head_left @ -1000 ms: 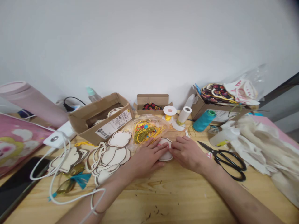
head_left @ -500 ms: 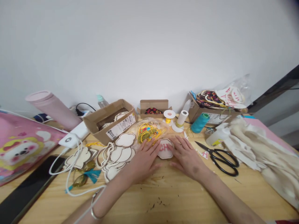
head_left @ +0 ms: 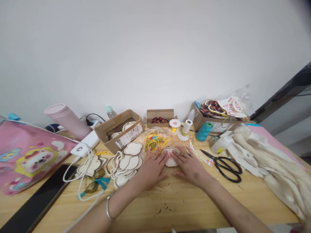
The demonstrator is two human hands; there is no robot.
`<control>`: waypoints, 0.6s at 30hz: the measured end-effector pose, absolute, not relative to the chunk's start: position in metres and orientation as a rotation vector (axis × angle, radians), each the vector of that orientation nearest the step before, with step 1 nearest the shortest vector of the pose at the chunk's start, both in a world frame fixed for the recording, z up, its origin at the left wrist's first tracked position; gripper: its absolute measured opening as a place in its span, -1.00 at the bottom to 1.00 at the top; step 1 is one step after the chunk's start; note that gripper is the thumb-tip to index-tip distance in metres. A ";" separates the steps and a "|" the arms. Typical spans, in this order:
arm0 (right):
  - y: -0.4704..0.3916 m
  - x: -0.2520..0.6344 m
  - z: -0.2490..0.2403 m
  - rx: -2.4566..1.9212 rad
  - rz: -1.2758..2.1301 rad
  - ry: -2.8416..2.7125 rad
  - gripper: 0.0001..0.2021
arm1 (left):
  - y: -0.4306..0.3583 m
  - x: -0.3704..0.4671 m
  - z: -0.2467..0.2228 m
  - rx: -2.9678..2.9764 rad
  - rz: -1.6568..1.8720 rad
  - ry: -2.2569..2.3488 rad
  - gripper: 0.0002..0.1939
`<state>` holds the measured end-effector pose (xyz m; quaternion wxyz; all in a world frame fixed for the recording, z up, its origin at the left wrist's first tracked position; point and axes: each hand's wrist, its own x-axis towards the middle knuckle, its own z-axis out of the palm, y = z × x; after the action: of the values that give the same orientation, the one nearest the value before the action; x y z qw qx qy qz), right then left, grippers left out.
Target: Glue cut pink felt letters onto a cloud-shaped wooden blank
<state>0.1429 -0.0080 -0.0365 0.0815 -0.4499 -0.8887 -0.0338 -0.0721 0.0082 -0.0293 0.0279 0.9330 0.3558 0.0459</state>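
Observation:
A cream scalloped patch [head_left: 171, 161] with pink lettering lies flat on the wooden table between my hands. My left hand [head_left: 153, 169] rests over its left side, fingers stretched out, fingertips on the patch. From the other side my right hand [head_left: 189, 165] lies flat, its fingers reaching onto the patch and covering part of the letters. Both hands are open, palms down. Just beyond them sits a clear bag of yellow cords [head_left: 155, 141]. Left of my left hand are several cloud-shaped cream pieces [head_left: 133, 148]. Black scissors [head_left: 225, 166] lie to the right.
Cardboard boxes [head_left: 121, 132] stand along the wall, with thread spools [head_left: 204, 131] between them. A white cable [head_left: 81, 181], a phone [head_left: 39, 197] and a pink bag [head_left: 29, 161] occupy the left. Crumpled beige cloth [head_left: 257, 152] covers the right. Dark scraps lie near the front.
My fingers have come closer together over the patch and now cover more of its lettering. The whole view has shifted slightly.

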 end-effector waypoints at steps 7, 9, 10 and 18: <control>-0.013 0.147 -0.029 -1.448 -0.099 -2.638 -0.42 | 0.010 -0.070 -0.032 2.860 0.077 1.110 -0.30; -0.014 0.142 -0.026 -1.422 -0.059 -2.674 -0.40 | 0.012 -0.069 -0.031 2.890 0.108 1.048 -0.30; -0.013 0.140 -0.026 -1.415 -0.050 -2.682 -0.39 | 0.014 -0.068 -0.031 2.906 0.122 1.019 -0.30; -0.007 0.133 -0.028 -1.346 -0.209 -2.725 -0.32 | 0.020 -0.067 -0.028 3.011 0.137 0.871 -0.16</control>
<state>0.1331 -0.0074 -0.0280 0.0475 -0.4413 -0.8935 -0.0684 -0.0672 0.0202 -0.0284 0.0023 0.9597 0.2777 0.0437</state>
